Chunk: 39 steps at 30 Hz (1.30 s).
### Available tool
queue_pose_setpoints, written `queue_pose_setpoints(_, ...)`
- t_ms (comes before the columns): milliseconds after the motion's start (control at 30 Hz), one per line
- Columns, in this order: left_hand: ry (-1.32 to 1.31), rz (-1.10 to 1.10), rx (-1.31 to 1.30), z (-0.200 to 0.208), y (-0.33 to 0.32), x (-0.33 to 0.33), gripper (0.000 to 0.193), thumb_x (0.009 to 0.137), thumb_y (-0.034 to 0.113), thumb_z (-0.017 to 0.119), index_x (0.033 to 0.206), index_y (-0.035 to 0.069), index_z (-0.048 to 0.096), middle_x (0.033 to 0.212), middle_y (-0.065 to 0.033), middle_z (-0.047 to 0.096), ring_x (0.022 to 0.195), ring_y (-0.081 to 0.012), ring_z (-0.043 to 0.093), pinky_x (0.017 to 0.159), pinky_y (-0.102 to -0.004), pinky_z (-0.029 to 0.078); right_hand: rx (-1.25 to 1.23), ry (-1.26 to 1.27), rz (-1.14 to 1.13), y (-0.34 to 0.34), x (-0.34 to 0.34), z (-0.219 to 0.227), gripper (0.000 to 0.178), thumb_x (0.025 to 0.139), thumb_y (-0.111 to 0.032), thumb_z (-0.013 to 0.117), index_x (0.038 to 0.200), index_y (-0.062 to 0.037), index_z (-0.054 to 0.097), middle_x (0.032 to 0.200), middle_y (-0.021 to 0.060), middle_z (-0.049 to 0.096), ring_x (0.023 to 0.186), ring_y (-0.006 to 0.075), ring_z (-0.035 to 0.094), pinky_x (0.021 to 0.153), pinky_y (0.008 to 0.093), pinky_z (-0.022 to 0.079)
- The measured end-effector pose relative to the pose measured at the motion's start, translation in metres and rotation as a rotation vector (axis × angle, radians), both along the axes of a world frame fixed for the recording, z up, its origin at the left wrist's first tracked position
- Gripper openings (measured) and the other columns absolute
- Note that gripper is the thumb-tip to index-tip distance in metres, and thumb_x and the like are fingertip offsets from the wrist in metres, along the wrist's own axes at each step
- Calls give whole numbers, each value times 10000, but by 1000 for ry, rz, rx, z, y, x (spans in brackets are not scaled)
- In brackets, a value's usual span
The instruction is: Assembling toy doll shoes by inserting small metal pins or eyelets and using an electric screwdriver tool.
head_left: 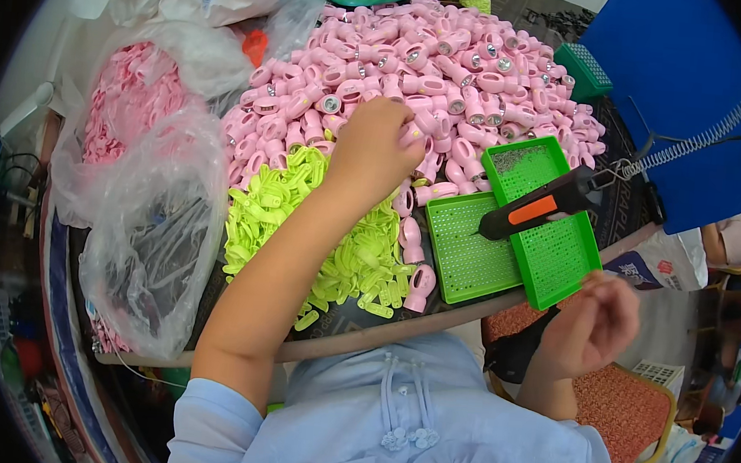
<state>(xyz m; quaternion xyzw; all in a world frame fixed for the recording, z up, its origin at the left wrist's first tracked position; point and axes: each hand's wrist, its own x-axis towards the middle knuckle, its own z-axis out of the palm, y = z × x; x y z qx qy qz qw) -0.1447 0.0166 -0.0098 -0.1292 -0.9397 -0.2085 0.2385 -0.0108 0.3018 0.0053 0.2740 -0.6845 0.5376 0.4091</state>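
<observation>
My left hand (376,140) reaches into a large heap of pink mini flashlight housings (479,66). Its fingers are curled round one pink flashlight housing (411,135); the fingertips are partly hidden. Under that forearm lies a pile of lime-green oval plastic pieces (359,261). My right hand (593,327) is raised off the table's front edge, thumb and fingers pinched together; whatever they hold is too small to name. Nearest to it is a green perforated tray (557,262). Above the trays hangs a black electric screwdriver (533,211) with an orange stripe.
Another green tray (473,250) sits beside, and a third tray (515,162) holds small metal screws. A coiled spring (700,140) suspends the screwdriver. Clear plastic bags (157,232) and pink parts (137,104) crowd the left. A chair (622,412) stands at right.
</observation>
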Motion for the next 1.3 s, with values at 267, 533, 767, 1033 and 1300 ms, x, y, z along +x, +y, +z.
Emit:
queue_pose_setpoints(267, -695, -413, 1427, -9, -9, 150, 440, 926, -12, 652, 1322, 22, 463, 1215, -68, 601, 1109, -165, 621, 939, -322, 522, 133, -620, 438, -103, -4, -13, 539, 773, -68, 820, 1268, -16, 614, 1198, 151, 631, 1042, 267, 636, 877, 360, 525)
queue_pose_setpoints(533, -423, -312, 1342, -25, -49, 179, 363, 858, -106, 676, 1188, 14, 583, 1260, -117, 576, 1154, -195, 598, 955, -302, 506, 66, -876, 688, -140, -30, -16, 409, 794, -46, 804, 1173, 8, 661, 1078, 124, 647, 937, 237, 641, 793, 344, 525)
queue_pose_setpoints(767, -205, -62, 1077, -25, -61, 157, 294, 855, -97, 671, 1114, 25, 603, 1188, -122, 575, 1047, -212, 618, 858, -295, 525, 812, -617, -367, -193, -149, -24, 403, 822, -353, 788, 982, 6, 700, 1014, 189, 639, 1000, 374, 617, 871, 446, 513)
queue_pose_setpoints(1033, -134, 14, 389, 1, -93, 77, 274, 818, 108, 760, 1057, 31, 650, 1015, -132, 654, 991, -313, 605, 858, -400, 492, 676, -578, -257, -191, -160, -39, 296, 771, -173, 727, 995, 19, 695, 1019, 203, 669, 978, 362, 634, 869, 438, 516)
queue_pose_setpoints(1300, -82, -301, 383, 8, -80, 104, 466, 840, 100, 750, 1281, 55, 608, 1252, -148, 650, 1155, -295, 624, 956, -376, 506, 313, -460, 382, -169, -75, -12, 337, 801, -23, 775, 1122, -14, 675, 974, 134, 701, 836, 233, 682, 745, 324, 550)
